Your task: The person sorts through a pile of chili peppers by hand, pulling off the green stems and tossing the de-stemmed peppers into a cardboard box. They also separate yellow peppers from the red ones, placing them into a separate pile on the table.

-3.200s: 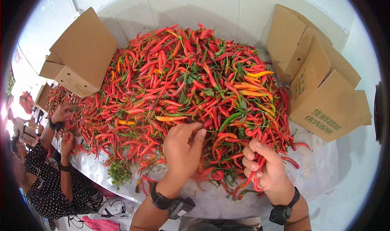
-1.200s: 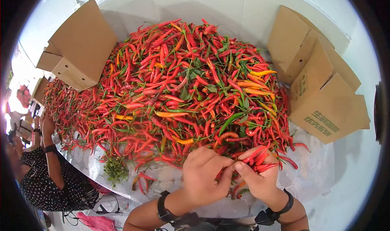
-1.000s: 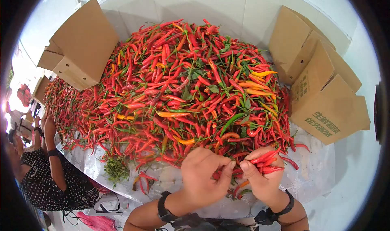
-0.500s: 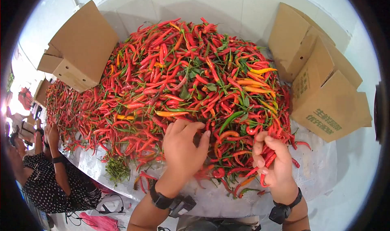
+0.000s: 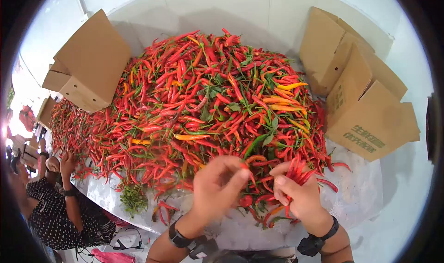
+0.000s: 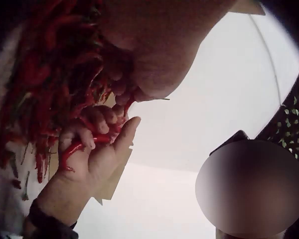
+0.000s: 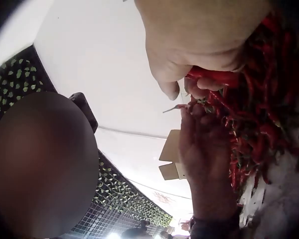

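Note:
My left hand (image 5: 215, 189) pinches a single red chili pepper (image 5: 249, 171) between thumb and fingertips, just above the front of the heap. In the left wrist view, the stem of that pinched chili (image 6: 128, 106) sticks out past the fingertips. To its right, my right hand (image 5: 298, 196) holds a small bunch of red chilies (image 5: 300, 171), with tips poking out above the fingers and one hanging below the palm. The right wrist view shows both hands close together, the right hand (image 7: 204, 40) nearer the camera. A big heap of chilies (image 5: 203, 110), mostly red, spreads in front.
Two open cardboard boxes (image 5: 370, 119) stand right of the heap, and another box (image 5: 95, 64) tilts on its left side. A pile of green stems (image 5: 134, 199) lies at the front of the plastic-covered table (image 5: 356, 189). Another person (image 5: 55, 212) works at the left.
Half a second ago my left hand reached over the heap with nothing visible in its fingers; now it pinches a chili, nearer the right hand. The right hand has turned slightly, keeping its bunch.

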Demonstrator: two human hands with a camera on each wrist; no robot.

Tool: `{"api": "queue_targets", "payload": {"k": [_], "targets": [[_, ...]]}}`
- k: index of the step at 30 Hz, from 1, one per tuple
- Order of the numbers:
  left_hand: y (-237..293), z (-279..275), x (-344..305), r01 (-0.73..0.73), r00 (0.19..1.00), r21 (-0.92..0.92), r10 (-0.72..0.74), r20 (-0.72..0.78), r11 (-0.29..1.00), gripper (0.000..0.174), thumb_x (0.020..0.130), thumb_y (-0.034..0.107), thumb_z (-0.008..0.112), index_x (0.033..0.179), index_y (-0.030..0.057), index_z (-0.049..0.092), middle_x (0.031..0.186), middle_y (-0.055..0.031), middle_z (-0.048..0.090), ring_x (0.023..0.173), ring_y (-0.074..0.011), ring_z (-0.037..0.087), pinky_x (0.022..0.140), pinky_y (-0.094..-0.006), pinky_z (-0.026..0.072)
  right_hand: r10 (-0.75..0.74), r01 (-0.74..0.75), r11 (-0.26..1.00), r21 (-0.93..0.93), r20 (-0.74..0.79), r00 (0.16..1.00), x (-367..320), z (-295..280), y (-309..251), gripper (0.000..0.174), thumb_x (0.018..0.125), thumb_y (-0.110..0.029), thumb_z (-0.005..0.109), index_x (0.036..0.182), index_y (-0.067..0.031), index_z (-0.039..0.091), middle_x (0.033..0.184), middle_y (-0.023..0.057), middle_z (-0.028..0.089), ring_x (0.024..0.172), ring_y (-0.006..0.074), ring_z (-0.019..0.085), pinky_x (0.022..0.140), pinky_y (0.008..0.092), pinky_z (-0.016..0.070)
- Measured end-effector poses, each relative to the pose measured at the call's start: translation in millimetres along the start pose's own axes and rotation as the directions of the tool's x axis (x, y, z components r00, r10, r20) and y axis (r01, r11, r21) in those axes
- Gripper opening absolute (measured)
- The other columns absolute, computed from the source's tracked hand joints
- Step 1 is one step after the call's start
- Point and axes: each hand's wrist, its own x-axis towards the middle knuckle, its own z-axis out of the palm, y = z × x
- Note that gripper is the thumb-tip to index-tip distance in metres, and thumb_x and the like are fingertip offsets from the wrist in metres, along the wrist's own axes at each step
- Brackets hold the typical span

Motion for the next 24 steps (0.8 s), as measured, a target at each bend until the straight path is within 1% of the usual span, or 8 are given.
{"api": "queue_targets", "payload": {"k": [2,5,9,12,15,18,22,24], "targets": [[5,1,-9,0.152,0.954,-0.103,-0.118,0.277,0.983,0.013,0.087,0.010,0.072,0.096,0.0011,0.068,0.081,-0.0105,0.065,0.063,-0.0189,0.060,0.061,-0.0314,0.0483,0.030,-0.031,0.999,0.008,0.045,0.999,-2,0,-2,0.027,0.087,-0.012,0.074,0.108,0.0012,0.063,0.074,0.0035,0.062,0.059,0.0083,0.055,0.051,0.0229,0.0413],[13,4,-8,-0.195,0.921,0.194,0.112,0.373,0.961,0.014,0.088,0.012,0.072,0.099,0.0034,0.069,0.077,-0.0114,0.067,0.063,-0.0228,0.061,0.062,-0.0326,0.0491,0.074,-0.071,0.997,-0.045,0.086,0.994,-4,0,-5,0.033,0.087,-0.011,0.077,0.115,-0.0001,0.065,0.086,0.0029,0.069,0.072,0.0073,0.062,0.064,0.0224,0.0491],[-1,6,-12,-0.256,0.921,0.248,0.157,0.357,0.934,0.014,0.085,0.014,0.073,0.095,0.0052,0.070,0.078,-0.0128,0.068,0.066,-0.0298,0.064,0.061,-0.0361,0.0499,-0.011,0.026,0.993,-0.116,0.127,0.992,1,-1,4,0.027,0.088,-0.008,0.075,0.112,0.0016,0.067,0.089,0.0025,0.069,0.073,0.0074,0.062,0.067,0.0221,0.0505],[3,6,-14,-0.180,0.949,0.292,0.088,0.302,0.939,0.016,0.083,0.014,0.075,0.095,0.0057,0.070,0.078,-0.0110,0.068,0.067,-0.0279,0.064,0.060,-0.0363,0.0500,-0.108,0.120,0.979,-0.164,0.083,0.991,2,2,6,0.026,0.087,-0.007,0.075,0.110,0.0027,0.068,0.090,0.0029,0.069,0.075,0.0070,0.063,0.069,0.0223,0.0517],[10,3,-8,-0.355,0.930,0.337,0.291,0.226,0.872,0.013,0.083,0.011,0.075,0.093,0.0036,0.071,0.084,-0.0094,0.068,0.074,-0.0181,0.065,0.063,-0.0288,0.0496,-0.061,0.068,0.973,-0.221,0.037,0.997,-3,3,6,0.025,0.086,-0.006,0.076,0.108,0.0027,0.069,0.090,0.0037,0.070,0.077,0.0069,0.064,0.069,0.0231,0.0527],[15,1,-8,-0.282,0.948,0.241,0.230,0.222,0.929,0.017,0.080,0.012,0.078,0.093,0.0039,0.071,0.088,-0.0082,0.066,0.076,-0.0177,0.063,0.064,-0.0272,0.0490,-0.090,0.092,0.953,-0.288,0.020,0.996,-7,10,1,0.023,0.084,-0.006,0.078,0.103,0.0026,0.070,0.089,0.0042,0.070,0.078,0.0070,0.064,0.069,0.0234,0.0530],[7,-2,-7,-0.324,0.926,0.235,0.256,0.277,0.916,0.017,0.078,0.012,0.080,0.091,0.0043,0.072,0.088,-0.0071,0.064,0.076,-0.0173,0.062,0.064,-0.0269,0.0482,-0.217,0.216,0.871,-0.441,0.049,0.975,-7,3,10,0.022,0.080,-0.007,0.080,0.097,0.0025,0.070,0.086,0.0047,0.070,0.076,0.0063,0.064,0.067,0.0228,0.0523],[4,-1,-8,-0.328,0.927,0.235,0.263,0.267,0.915,0.016,0.077,0.012,0.080,0.089,0.0049,0.072,0.087,-0.0071,0.064,0.075,-0.0172,0.061,0.063,-0.0275,0.0476,-0.179,0.179,0.867,-0.465,0.045,0.983,-9,4,6,0.021,0.079,-0.008,0.081,0.094,0.0022,0.070,0.085,0.0050,0.071,0.075,0.0063,0.064,0.066,0.0228,0.0518]]}}
